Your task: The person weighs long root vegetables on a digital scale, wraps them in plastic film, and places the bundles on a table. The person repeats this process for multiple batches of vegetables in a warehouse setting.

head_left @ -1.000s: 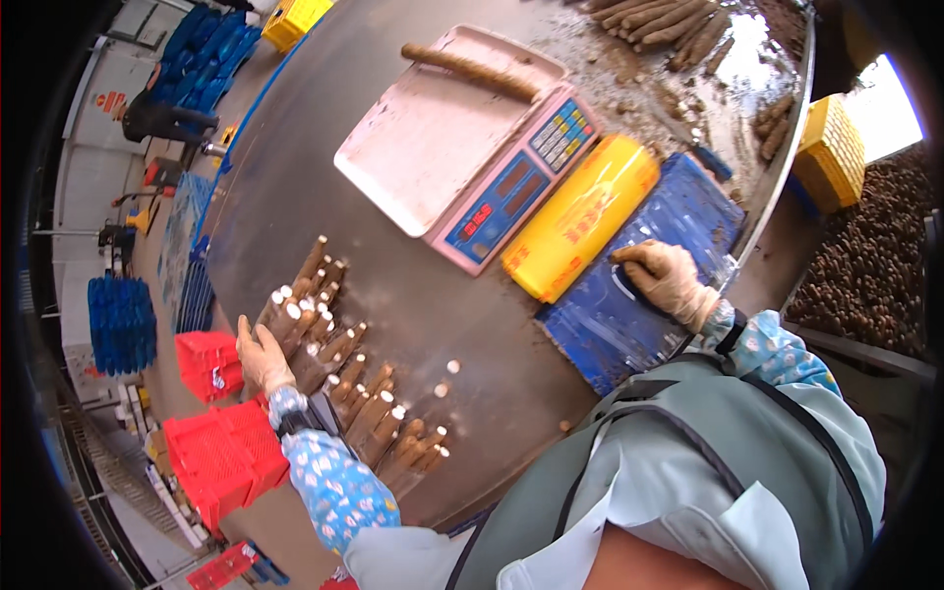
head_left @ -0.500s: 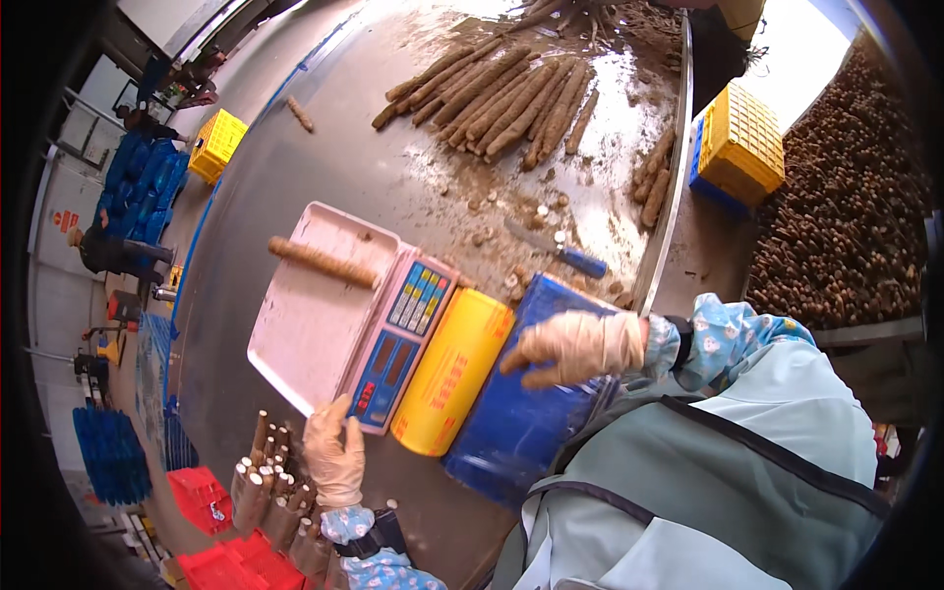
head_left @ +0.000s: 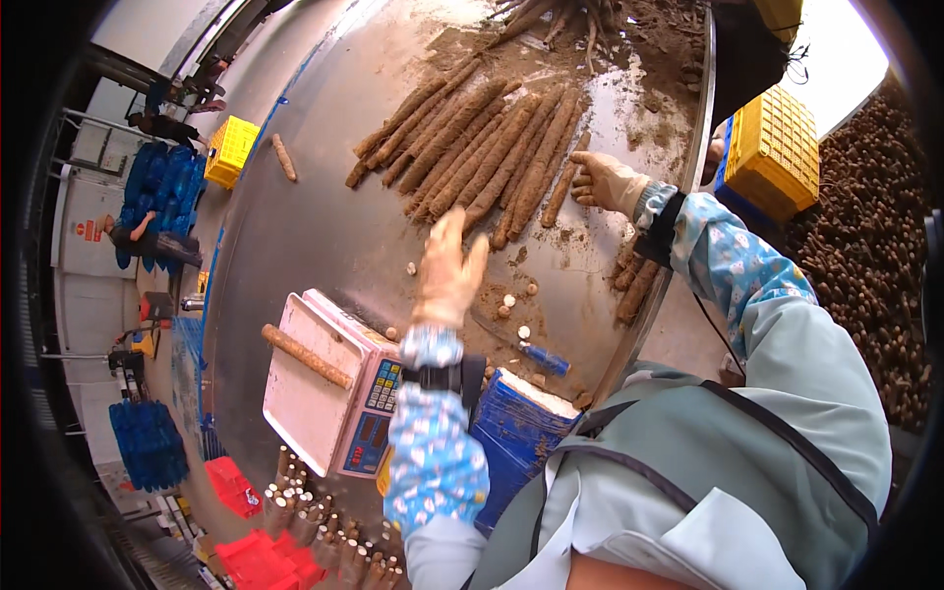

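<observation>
Both hands wear pale gloves. My left hand (head_left: 447, 275) is open, its fingers spread just below the near ends of a row of long brown yam roots (head_left: 482, 147). My right hand (head_left: 608, 184) is beside the rightmost root of that row; its fingers are apart and partly bent, with nothing seen in them. A single yam root (head_left: 307, 356) lies across the pan of a pink-white scale (head_left: 366, 433). A knife with a blue handle (head_left: 544, 360) rests near cut root ends on the soiled table. My left sleeve hides most of the yellow roll beside the scale.
A blue-wrapped block (head_left: 521, 423) stands at the near table edge. Upright cut roots (head_left: 344, 546) and red crates (head_left: 265, 560) are at lower left. Stacked yellow crates (head_left: 772, 147) and a large root heap (head_left: 875, 246) lie right, past the metal rim (head_left: 693, 147).
My left hand has left the scale's near corner and moved up toward the root row. My right hand has gone from above the blue-wrapped block to the row's right side.
</observation>
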`<move>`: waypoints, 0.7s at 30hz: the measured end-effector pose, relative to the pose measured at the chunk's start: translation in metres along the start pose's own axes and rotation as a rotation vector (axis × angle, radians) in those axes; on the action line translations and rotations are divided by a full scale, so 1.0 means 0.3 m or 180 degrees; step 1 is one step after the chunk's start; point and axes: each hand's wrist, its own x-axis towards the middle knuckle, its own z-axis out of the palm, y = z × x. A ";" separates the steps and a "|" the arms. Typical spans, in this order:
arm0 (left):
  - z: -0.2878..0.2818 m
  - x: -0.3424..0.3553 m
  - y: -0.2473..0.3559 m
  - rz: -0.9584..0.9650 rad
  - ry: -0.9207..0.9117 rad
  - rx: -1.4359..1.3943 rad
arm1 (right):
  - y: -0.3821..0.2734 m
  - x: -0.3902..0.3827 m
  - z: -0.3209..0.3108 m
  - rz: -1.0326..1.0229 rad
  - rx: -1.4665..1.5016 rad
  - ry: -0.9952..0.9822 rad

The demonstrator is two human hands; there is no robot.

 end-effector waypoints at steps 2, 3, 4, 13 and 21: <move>0.082 0.178 -0.063 -0.0008 0.0199 0.0185 | -0.030 0.028 -0.009 0.0143 0.0141 -0.0344; 0.119 0.235 -0.137 -0.0031 0.0313 0.0425 | -0.024 -0.001 0.050 0.0007 0.0170 -0.0189; 0.150 0.291 -0.178 0.0004 0.0415 0.0648 | -0.022 -0.007 0.059 0.0002 0.0304 -0.0326; 0.295 0.426 -0.018 -0.1581 -0.0216 0.0792 | 0.030 -0.015 0.064 -0.0264 0.0201 -0.0127; 0.338 0.428 -0.046 -0.1833 -0.0569 -0.1508 | 0.004 -0.084 0.103 -0.0247 0.0119 -0.0026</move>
